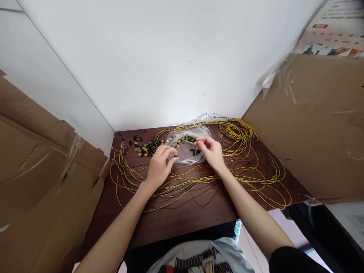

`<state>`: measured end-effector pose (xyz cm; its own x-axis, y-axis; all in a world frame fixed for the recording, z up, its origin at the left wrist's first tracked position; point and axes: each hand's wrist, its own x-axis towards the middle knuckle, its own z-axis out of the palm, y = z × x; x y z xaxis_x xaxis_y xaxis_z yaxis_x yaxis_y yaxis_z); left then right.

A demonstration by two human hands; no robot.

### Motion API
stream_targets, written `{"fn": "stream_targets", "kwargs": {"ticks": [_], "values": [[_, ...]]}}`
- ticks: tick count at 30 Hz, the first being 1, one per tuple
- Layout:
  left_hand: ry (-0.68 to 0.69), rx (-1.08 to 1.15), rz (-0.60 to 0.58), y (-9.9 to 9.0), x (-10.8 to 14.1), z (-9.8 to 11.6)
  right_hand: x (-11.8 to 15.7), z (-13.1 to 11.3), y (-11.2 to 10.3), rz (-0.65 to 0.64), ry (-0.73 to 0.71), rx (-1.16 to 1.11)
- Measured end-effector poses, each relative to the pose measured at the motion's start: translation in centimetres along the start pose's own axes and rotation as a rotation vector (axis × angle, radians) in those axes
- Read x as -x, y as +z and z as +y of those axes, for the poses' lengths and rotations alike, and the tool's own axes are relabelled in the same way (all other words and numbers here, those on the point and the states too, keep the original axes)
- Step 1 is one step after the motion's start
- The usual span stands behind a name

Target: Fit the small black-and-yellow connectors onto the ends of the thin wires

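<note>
My left hand (160, 165) pinches a small black-and-yellow connector piece (175, 154) between thumb and fingers, over the near left edge of a clear plastic bag (186, 157). Across the bag, my right hand (212, 151) has its thumb and forefinger pressed together. What they hold, if anything, is too small to make out. Several similar black-and-yellow pieces (182, 141) lie in or on the bag between the hands. A heap of black and yellow connectors (146, 148) sits just left of my left hand, joined to yellow and black wires.
A coil of yellow wire (237, 131) lies at the back right. Long loose wires (199, 181) run across the brown table (182, 220) below my wrists. Cardboard (42, 167) stands on the left, more cardboard (318, 129) on the right, and a white wall (176, 64) behind.
</note>
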<state>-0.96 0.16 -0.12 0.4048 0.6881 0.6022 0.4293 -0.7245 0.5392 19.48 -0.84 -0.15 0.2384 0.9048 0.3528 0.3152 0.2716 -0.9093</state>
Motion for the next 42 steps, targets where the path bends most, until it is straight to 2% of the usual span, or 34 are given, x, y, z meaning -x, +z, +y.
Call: {"fn": "stream_targets", "kwargs": {"ticks": [8,16,20,27,38,42], "values": [[-0.048,-0.024,-0.022,0.0,0.1,-0.1,0.0,0.4,-0.4,-0.178,-0.215,0.534],[0.051,-0.066,-0.03,0.1,0.1,-0.1,0.0,0.8,-0.6,-0.266,-0.217,0.788],[0.072,-0.059,-0.023,0.1,0.2,-0.1,0.1,0.8,-0.3,-0.306,-0.223,0.785],[0.1,-0.083,-0.018,0.1,0.1,0.0,0.1,1.1,0.1,-0.355,-0.231,0.589],[0.087,-0.103,-0.023,0.1,0.1,-0.2,0.4,0.5,0.2,-0.226,-0.234,0.43],[0.06,-0.11,-0.021,0.0,0.0,-0.1,0.5,0.6,0.3,-0.239,-0.235,0.44]]}}
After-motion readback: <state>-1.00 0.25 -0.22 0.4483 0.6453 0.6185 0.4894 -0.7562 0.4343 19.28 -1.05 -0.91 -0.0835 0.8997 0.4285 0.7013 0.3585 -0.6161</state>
